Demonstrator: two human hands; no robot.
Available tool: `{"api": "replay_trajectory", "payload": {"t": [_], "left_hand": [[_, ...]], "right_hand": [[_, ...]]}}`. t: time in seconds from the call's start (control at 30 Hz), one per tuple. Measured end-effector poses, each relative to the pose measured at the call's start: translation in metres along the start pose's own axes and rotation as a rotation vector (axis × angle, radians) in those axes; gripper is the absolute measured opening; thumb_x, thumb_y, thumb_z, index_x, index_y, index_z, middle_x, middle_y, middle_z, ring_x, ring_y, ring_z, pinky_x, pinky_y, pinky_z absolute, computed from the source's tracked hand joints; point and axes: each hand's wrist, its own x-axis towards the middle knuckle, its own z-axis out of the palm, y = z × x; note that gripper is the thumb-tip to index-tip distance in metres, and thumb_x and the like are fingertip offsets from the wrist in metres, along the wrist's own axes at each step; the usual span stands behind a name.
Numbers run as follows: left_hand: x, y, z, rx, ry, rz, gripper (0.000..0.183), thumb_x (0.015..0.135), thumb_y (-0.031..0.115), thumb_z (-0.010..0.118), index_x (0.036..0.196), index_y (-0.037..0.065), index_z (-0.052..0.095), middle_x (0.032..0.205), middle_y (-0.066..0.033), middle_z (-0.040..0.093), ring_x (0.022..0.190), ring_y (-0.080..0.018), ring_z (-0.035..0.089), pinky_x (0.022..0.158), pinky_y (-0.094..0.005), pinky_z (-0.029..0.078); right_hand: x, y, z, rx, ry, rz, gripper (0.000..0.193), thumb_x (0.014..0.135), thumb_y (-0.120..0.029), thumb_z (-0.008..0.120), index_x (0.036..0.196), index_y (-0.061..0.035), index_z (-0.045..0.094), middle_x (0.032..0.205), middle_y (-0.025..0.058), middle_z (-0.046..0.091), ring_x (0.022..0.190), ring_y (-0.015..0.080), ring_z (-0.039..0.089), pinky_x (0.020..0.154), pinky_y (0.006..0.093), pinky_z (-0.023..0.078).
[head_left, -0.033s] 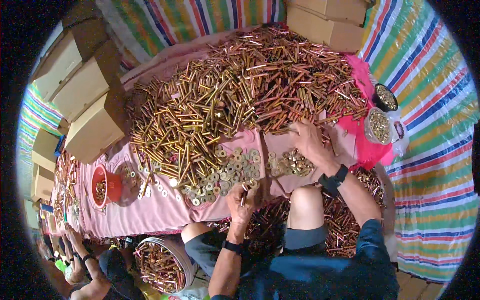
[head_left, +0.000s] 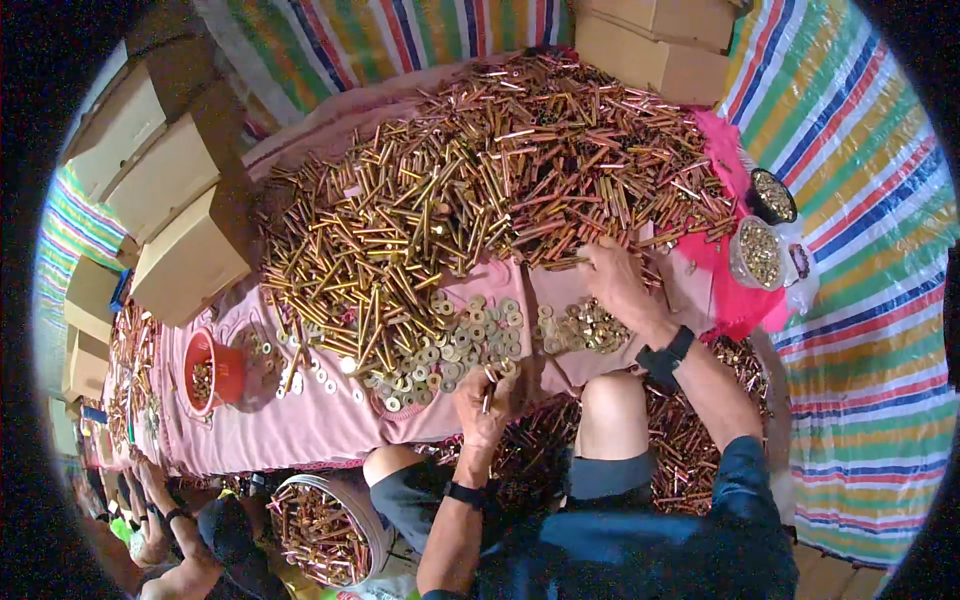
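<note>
My left hand [head_left: 482,408] is closed around a short coppery bolt [head_left: 488,399], whose end sticks out between thumb and fingers. Just beyond it lie many flat round washers [head_left: 465,340] on pink cloth. My right hand [head_left: 615,282] reaches forward, its fingertips pinched together at the near edge of a heap of coppery metal tubes [head_left: 600,140]; what they hold, if anything, is too small to make out. A small pile of nuts [head_left: 590,328] lies beside that hand. Long golden bolts [head_left: 390,230] are heaped to the left.
A red bucket [head_left: 228,372] stands at left on the pink cloth [head_left: 280,430]. Cardboard boxes [head_left: 190,260] are stacked behind it. A clear tub [head_left: 757,252] and a black bowl [head_left: 772,195] hold small parts at right. A white bucket [head_left: 375,540] is full of bolts. Another person's hands [head_left: 155,490] show at lower left.
</note>
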Motion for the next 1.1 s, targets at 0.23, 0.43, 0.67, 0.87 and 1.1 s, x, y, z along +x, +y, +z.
{"api": "replay_trajectory", "payload": {"t": [0.23,0.43,0.67,0.87,1.1], "left_hand": [[0.001,0.013,0.004,-0.042,-0.003,0.046,0.025,0.09,0.027,0.075,0.091,0.002,0.072,0.071,-0.0118,0.06,0.063,-0.0218,0.057,0.06,-0.0356,0.045],[0.003,0.004,0.009,-0.026,0.04,0.105,0.023,0.089,0.025,0.075,0.088,0.003,0.071,0.072,-0.0124,0.062,0.064,-0.0244,0.059,0.06,-0.0362,0.046],[0.005,-0.008,0.003,0.035,0.018,0.174,0.019,0.088,0.024,0.073,0.089,0.005,0.073,0.075,-0.0155,0.064,0.067,-0.0335,0.063,0.061,-0.0395,0.048],[0.003,0.003,0.002,0.015,0.005,0.134,0.022,0.088,0.024,0.073,0.087,0.002,0.071,0.076,-0.0168,0.063,0.067,-0.0335,0.063,0.062,-0.04,0.048],[0.004,-0.005,-0.003,0.138,0.004,0.239,0.018,0.087,0.021,0.074,0.09,0.003,0.07,0.077,-0.0166,0.063,0.07,-0.034,0.063,0.064,-0.0408,0.048]], "right_hand": [[0.007,0.004,0.02,-0.336,-0.139,-0.178,0.025,0.084,-0.006,0.065,0.108,-0.0027,0.06,0.108,0.0257,0.057,0.091,0.0463,0.061,0.076,0.0568,0.045],[-0.004,-0.03,-0.024,0.082,-0.123,-0.326,0.018,0.084,-0.009,0.07,0.101,-0.0025,0.069,0.09,0.0156,0.063,0.085,0.0352,0.063,0.076,0.0466,0.05],[-0.02,-0.076,-0.058,0.532,-0.401,-0.196,0.016,0.087,-0.019,0.071,0.094,-0.0046,0.074,0.082,0.013,0.068,0.079,0.0282,0.065,0.073,0.0392,0.051],[-0.019,-0.106,-0.049,0.493,-0.416,-0.303,0.015,0.09,-0.017,0.071,0.094,-0.003,0.074,0.08,0.0086,0.067,0.075,0.0204,0.065,0.069,0.0339,0.051],[-0.031,-0.14,-0.031,0.326,-0.115,-0.653,0.026,0.085,-0.015,0.073,0.108,-0.0052,0.065,0.09,0.0119,0.062,0.077,0.0318,0.065,0.065,0.0406,0.054]]}}
